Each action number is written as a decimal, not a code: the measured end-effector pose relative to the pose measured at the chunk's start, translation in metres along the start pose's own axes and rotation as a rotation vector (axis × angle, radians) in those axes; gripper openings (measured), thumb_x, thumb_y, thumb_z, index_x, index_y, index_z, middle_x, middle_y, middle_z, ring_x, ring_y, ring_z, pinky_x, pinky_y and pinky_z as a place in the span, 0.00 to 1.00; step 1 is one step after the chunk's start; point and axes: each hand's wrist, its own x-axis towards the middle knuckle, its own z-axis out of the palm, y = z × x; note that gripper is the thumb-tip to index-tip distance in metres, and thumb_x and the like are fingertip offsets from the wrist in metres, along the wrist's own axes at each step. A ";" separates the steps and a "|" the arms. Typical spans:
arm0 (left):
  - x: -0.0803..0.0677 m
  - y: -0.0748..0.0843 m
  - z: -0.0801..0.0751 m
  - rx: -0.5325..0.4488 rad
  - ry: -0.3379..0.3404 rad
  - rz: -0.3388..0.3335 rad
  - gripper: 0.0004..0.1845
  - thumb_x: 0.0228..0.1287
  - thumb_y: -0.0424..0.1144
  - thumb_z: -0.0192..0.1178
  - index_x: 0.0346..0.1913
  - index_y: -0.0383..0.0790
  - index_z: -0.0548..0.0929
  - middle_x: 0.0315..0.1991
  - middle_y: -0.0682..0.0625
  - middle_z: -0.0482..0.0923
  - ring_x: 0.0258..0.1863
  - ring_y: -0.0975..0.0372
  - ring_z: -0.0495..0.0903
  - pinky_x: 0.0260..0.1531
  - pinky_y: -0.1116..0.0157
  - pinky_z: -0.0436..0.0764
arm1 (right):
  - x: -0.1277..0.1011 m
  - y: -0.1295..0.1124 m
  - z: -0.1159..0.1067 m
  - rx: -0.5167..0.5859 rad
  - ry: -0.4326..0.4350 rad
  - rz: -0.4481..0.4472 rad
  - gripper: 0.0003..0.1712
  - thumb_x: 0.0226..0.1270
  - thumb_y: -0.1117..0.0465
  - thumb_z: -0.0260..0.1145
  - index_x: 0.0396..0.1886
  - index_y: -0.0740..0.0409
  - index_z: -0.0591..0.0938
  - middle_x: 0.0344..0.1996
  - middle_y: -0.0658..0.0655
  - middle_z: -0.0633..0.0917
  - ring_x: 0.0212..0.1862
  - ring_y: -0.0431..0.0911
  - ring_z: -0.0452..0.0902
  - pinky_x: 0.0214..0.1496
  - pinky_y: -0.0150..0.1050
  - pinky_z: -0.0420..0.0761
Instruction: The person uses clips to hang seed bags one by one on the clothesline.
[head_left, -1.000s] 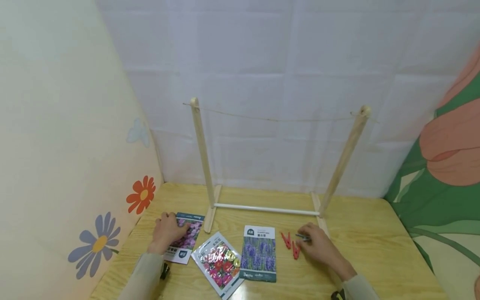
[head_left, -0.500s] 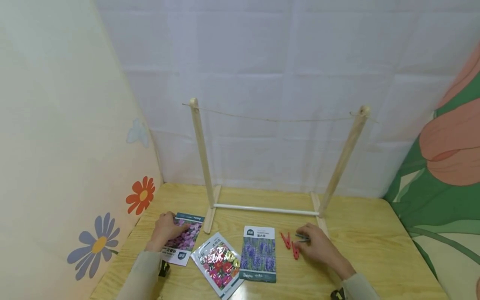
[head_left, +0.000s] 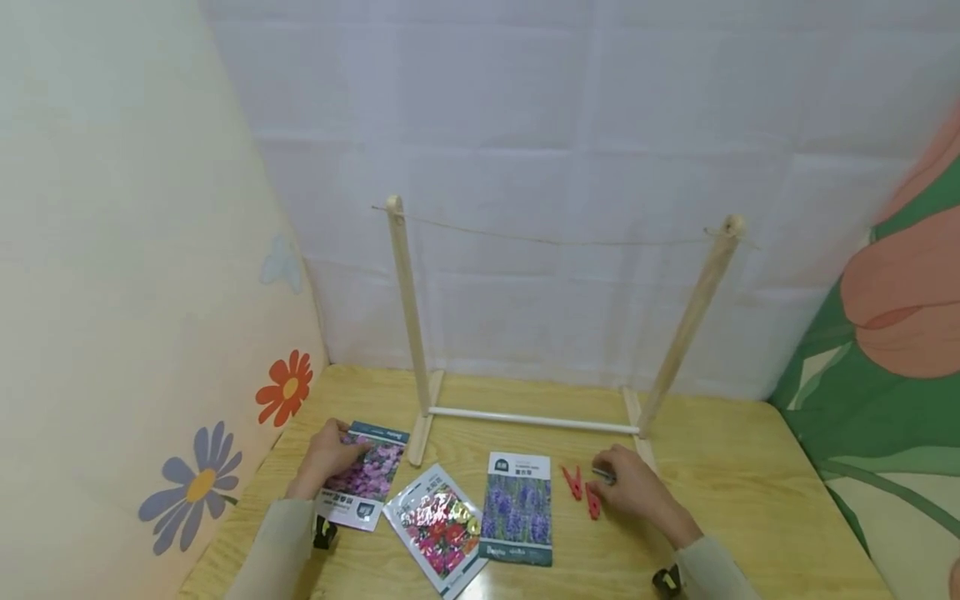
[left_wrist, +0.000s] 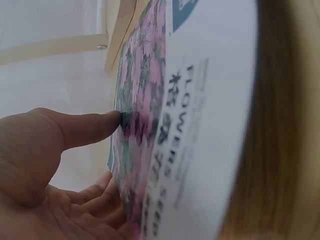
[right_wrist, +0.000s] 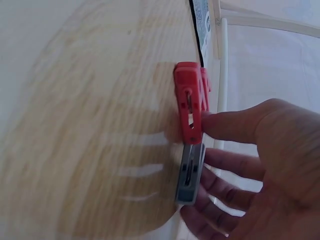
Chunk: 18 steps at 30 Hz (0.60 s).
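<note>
In the head view, my left hand [head_left: 327, 458] pinches the left edge of a seed packet [head_left: 375, 471] with pink-purple flowers. The left wrist view shows the thumb on the packet's face [left_wrist: 142, 80] and the other fingers behind its edge, partly hidden. My right hand [head_left: 637, 487] has thumb and fingers about a grey clothespin [right_wrist: 190, 175] at the table surface. Two red clothespins lie just left of that hand; the nearer red clothespin [right_wrist: 188, 102] sits close to the thumb, the other red clothespin [head_left: 573, 482] a little farther left.
A seed packet with red flowers [head_left: 442, 529] lies tilted, touching a purple-flowered packet [head_left: 517, 508]. Behind them stands a wooden frame [head_left: 408, 308] with a white bottom rod [head_left: 532, 420] and a thin string [head_left: 555, 242] across its top. Walls enclose the table [head_left: 735, 483].
The left hand has shifted slightly left along its packet. The grey clothespin has turned a little in the right hand's fingers. The other packets and red clothespins lie as before.
</note>
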 end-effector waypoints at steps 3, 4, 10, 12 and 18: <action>0.000 0.000 -0.001 -0.005 0.014 0.011 0.31 0.72 0.43 0.67 0.64 0.23 0.69 0.52 0.27 0.77 0.47 0.44 0.80 0.46 0.48 0.83 | 0.003 -0.002 -0.001 -0.013 -0.025 0.037 0.16 0.59 0.60 0.83 0.44 0.60 0.89 0.38 0.53 0.84 0.42 0.46 0.81 0.52 0.53 0.86; 0.000 0.000 -0.001 -0.006 0.018 0.014 0.30 0.73 0.43 0.67 0.64 0.23 0.69 0.51 0.27 0.77 0.46 0.44 0.80 0.45 0.49 0.83 | 0.003 -0.003 -0.001 -0.020 -0.032 0.047 0.16 0.59 0.60 0.83 0.44 0.60 0.89 0.38 0.53 0.84 0.42 0.46 0.81 0.52 0.53 0.86; 0.001 -0.001 -0.002 -0.053 0.030 0.008 0.27 0.76 0.40 0.62 0.66 0.21 0.72 0.53 0.28 0.78 0.46 0.46 0.81 0.41 0.55 0.84 | 0.006 -0.005 -0.002 -0.045 -0.029 0.039 0.15 0.57 0.60 0.83 0.41 0.61 0.89 0.36 0.53 0.84 0.41 0.46 0.80 0.51 0.53 0.86; 0.002 -0.001 -0.002 -0.069 0.033 0.001 0.27 0.77 0.40 0.59 0.67 0.21 0.73 0.55 0.27 0.78 0.48 0.45 0.80 0.43 0.53 0.84 | 0.006 -0.006 -0.003 -0.044 -0.026 0.036 0.14 0.57 0.61 0.83 0.40 0.61 0.89 0.36 0.53 0.85 0.40 0.46 0.81 0.51 0.53 0.86; 0.002 -0.001 -0.006 -0.091 0.027 -0.003 0.25 0.80 0.39 0.56 0.68 0.22 0.74 0.57 0.27 0.77 0.50 0.44 0.79 0.49 0.49 0.83 | 0.009 -0.005 -0.004 -0.026 -0.053 0.067 0.12 0.61 0.62 0.81 0.42 0.63 0.89 0.37 0.55 0.88 0.42 0.48 0.84 0.52 0.54 0.87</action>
